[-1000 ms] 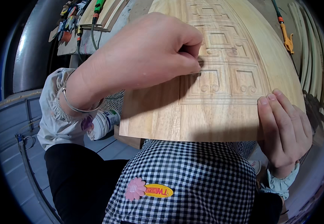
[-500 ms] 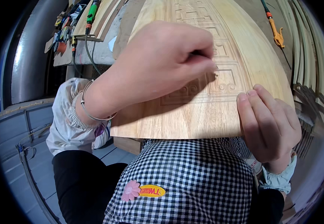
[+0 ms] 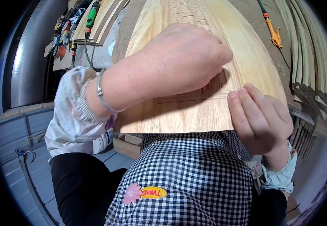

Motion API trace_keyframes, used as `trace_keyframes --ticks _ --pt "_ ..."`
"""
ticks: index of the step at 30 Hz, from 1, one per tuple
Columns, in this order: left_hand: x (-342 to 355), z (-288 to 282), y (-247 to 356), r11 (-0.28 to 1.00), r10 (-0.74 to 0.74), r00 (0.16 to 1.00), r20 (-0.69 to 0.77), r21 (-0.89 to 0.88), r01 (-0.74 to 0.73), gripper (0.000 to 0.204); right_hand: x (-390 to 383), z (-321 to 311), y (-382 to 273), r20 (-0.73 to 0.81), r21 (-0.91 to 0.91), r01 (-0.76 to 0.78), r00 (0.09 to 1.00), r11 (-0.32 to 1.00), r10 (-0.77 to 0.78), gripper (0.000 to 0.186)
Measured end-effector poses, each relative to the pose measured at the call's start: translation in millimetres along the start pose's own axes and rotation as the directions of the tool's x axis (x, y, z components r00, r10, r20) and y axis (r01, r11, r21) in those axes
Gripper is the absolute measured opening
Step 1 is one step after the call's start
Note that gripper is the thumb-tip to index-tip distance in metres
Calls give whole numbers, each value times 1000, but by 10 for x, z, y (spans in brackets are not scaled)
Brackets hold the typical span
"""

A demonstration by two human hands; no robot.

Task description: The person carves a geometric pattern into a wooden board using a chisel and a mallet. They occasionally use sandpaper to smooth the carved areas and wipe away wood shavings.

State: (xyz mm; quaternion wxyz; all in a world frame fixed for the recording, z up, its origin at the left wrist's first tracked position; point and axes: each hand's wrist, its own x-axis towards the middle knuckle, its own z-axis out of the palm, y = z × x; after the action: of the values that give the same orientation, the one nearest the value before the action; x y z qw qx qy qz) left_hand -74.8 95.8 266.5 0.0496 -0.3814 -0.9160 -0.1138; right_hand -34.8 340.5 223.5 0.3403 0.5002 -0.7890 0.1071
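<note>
A pale wooden panel (image 3: 186, 121) with carved scrolls and stepped lines lies before me, its near edge close to my checked apron. My left hand (image 3: 193, 56) is closed in a fist above the carving, casting a shadow over it. Whatever its fingers hold, if anything, is hidden behind the back of the hand. At the panel's near right edge, my right hand (image 3: 263, 116) rests its fingertips on top of the wood and grips that edge; its thumb is out of sight.
An orange air gun (image 3: 274, 35) hangs or lies at the far right, beside long wooden strips (image 3: 316, 49). To the far left are a green-handled tool (image 3: 91, 18) with a hose and flat boards (image 3: 109, 22). A small wooden box (image 3: 127, 147) is below the panel.
My left hand has turned over and moved right, so its fingers no longer show. The panel and my right hand appear slightly farther left and up in the picture.
</note>
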Motion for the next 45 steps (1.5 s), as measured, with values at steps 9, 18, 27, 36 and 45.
trace_keyframes --ticks 9,18,27,36,45 --pt "-298 -479 -351 800 -433 899 63 -432 416 17 -65 -5 39 36 35 -69 997 997 67 21" --pt "-1144 151 -477 147 -728 617 299 -811 567 15 -189 289 141 72 95 -100 993 990 93 22" --pt "-887 872 -482 320 -780 578 239 -641 698 15 -727 834 4 478 214 -291 864 933 159 62" --pt "-609 1509 -508 851 -512 852 -109 -198 487 18 -754 1463 387 356 178 -722 681 669 640 66" --pt "-608 1610 -477 975 -219 955 -202 0 224 21 -794 1846 358 262 -53 -747 630 663 731 77"
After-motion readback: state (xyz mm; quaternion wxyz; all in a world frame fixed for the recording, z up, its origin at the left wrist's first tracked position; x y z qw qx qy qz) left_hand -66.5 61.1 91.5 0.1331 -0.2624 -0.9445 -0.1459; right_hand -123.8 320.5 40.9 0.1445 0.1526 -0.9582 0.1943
